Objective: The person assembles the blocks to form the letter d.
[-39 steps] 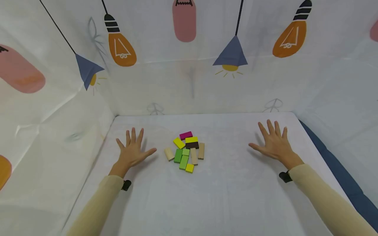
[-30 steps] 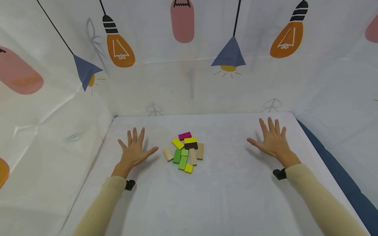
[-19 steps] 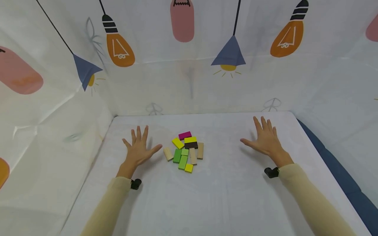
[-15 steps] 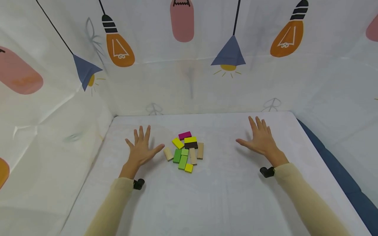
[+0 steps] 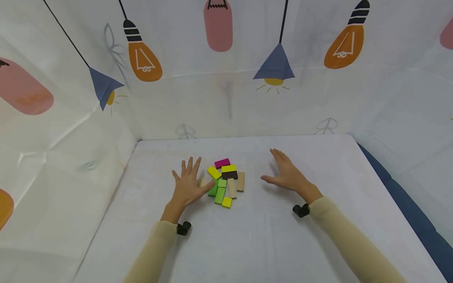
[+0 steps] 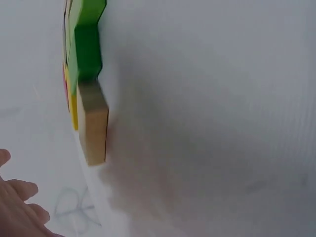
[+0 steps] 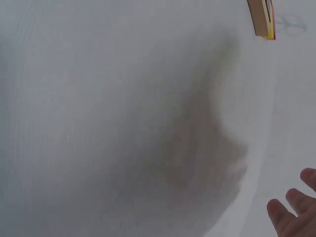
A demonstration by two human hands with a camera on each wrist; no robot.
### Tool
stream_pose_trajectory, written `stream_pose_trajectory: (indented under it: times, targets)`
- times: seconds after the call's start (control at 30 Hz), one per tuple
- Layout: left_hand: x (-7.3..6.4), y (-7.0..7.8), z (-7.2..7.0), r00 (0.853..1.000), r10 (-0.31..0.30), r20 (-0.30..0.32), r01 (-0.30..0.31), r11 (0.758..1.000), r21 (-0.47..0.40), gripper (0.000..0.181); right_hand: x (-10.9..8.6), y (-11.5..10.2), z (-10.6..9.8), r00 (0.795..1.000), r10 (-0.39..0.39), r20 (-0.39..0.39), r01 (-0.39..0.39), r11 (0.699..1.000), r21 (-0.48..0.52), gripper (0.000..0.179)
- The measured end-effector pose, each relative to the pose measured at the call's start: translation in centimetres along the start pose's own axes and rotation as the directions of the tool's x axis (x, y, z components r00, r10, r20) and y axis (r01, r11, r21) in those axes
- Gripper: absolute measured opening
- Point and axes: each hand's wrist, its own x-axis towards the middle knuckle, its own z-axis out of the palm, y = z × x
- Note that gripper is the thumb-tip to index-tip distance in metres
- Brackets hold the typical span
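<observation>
A loose cluster of small toy blocks lies mid-table in the head view: a magenta block (image 5: 222,163), two yellow ones with a dark brown block (image 5: 229,175) among them, green blocks (image 5: 220,194), plain wooden blocks (image 5: 240,182) and a yellow block (image 5: 227,202) at the near end. My left hand (image 5: 188,188), fingers spread, hovers at the cluster's left and partly hides a wooden block (image 6: 94,123), which the left wrist view shows whole. To the right, my right hand (image 5: 288,175) hangs apart from the blocks, thumb out, holding nothing.
A white table (image 5: 269,243) carries the blocks. White curtains (image 5: 226,102) printed with lamps and bulbs enclose its back and sides. Dark blue fabric (image 5: 400,192) shows past the right edge. Each wrist wears a small black camera (image 5: 183,228).
Both hands have moved inward, the left rightward up to the blocks and the right leftward. The right hand's fingers have drawn closer together. The blocks have not moved.
</observation>
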Motion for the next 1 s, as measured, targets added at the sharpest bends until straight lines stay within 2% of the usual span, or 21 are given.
stream_pose_trajectory:
  times: [0.13,0.3,0.47,0.7,1.0]
  targets:
    - [-0.5,1.3,0.9,0.999,0.052,-0.013,-0.053,0.998,-0.039,0.102,0.3,-1.0,1.8,0.998,-0.046,0.036,0.044,0.998,0.042,0.112]
    - [-0.9,2.7,2.0,0.996,0.091,-0.011,-0.091,0.994,-0.062,0.1,0.6,-2.3,3.6,0.993,-0.091,0.08,0.082,0.99,0.112,0.107]
    - [-1.2,3.8,3.2,0.994,0.108,0.022,-0.105,0.989,-0.103,0.099,0.8,-3.3,4.6,0.987,-0.123,0.101,0.104,0.979,0.175,0.104]
    - [-1.4,4.8,4.3,0.981,0.179,0.077,-0.168,0.977,-0.135,0.095,1.2,-4.1,5.5,0.982,-0.155,0.103,0.128,0.964,0.235,0.099]
    - [-0.9,5.3,4.8,0.98,0.156,0.121,-0.143,0.984,-0.109,0.097,1.5,-4.7,5.9,0.973,-0.201,0.11,0.172,0.958,0.228,0.096]
